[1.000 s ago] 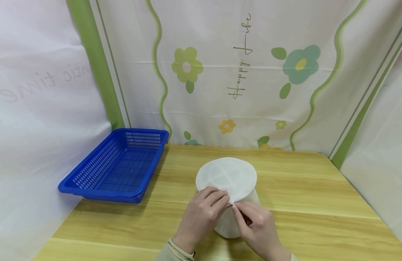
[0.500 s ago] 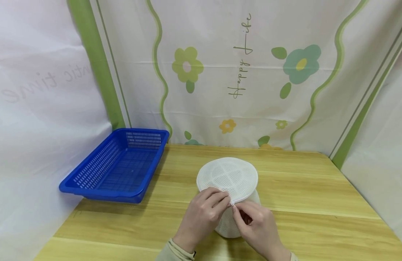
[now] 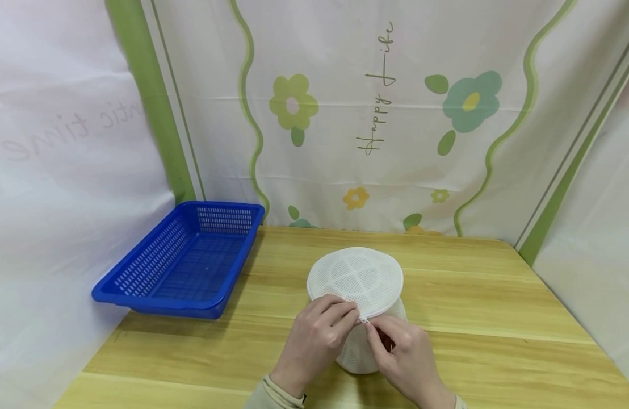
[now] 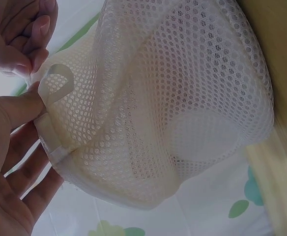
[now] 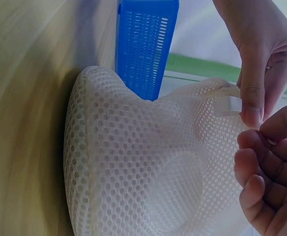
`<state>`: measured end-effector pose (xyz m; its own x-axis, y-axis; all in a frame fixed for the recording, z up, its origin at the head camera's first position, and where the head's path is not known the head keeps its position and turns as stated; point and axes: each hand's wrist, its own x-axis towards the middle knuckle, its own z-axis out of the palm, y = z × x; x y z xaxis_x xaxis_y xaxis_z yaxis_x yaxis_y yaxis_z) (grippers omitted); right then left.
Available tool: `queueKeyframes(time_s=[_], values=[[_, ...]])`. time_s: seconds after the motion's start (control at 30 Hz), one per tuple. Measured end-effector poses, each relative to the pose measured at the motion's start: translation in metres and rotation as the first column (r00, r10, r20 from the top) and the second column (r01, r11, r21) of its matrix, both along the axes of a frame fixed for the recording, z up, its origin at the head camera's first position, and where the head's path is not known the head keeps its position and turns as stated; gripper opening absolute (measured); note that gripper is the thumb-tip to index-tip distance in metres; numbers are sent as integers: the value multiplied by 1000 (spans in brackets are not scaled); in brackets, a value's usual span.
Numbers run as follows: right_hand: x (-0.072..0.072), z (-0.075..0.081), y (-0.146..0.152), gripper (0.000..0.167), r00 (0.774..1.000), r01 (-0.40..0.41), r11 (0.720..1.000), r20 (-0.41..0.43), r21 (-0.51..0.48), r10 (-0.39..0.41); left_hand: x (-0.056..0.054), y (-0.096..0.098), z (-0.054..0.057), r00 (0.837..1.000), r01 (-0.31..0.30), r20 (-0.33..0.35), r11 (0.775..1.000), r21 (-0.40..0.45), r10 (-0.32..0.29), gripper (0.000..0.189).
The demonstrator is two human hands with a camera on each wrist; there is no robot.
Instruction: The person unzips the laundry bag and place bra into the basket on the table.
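Observation:
A white mesh laundry bag (image 3: 355, 278) stands on the table, its round top facing up and tilted toward me. My left hand (image 3: 317, 341) pinches the rim of that top at the near side, beside a small fabric loop (image 4: 71, 81) that shows in the left wrist view. Right against it, my right hand (image 3: 403, 358) pinches the tiny white zipper pull (image 3: 364, 320) between thumb and forefinger. Through the mesh in the right wrist view, the bag (image 5: 124, 142) looks softly slumped, with a pale round patch on its side. Fingers hide part of the zipper.
A blue plastic basket (image 3: 179, 308) with slotted walls sits at the left of the wooden table (image 3: 498, 301). White curtains printed with flowers (image 3: 325, 153) hang behind the table and along both sides.

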<state>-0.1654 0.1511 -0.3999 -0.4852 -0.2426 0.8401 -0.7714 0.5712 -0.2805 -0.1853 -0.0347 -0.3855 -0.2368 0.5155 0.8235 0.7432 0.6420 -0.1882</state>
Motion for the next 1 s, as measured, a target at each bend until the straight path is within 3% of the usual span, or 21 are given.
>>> queueKeyframes(time_s=[0.43,0.83,1.0], values=[[-3,-1,2,10,998,11,1000,-61,-12,-12,1,1,-1,1000,-3,3,1000,4,3,28],[-2,0,3,11,1000,7,1000,-15,-25,-7,0,1,-1,1000,3,-14,1000,10,-3,27],[-2,0,3,12,999,0,999,-33,-35,-1,0,2,0,1000,-3,-22,1000,13,3,26]])
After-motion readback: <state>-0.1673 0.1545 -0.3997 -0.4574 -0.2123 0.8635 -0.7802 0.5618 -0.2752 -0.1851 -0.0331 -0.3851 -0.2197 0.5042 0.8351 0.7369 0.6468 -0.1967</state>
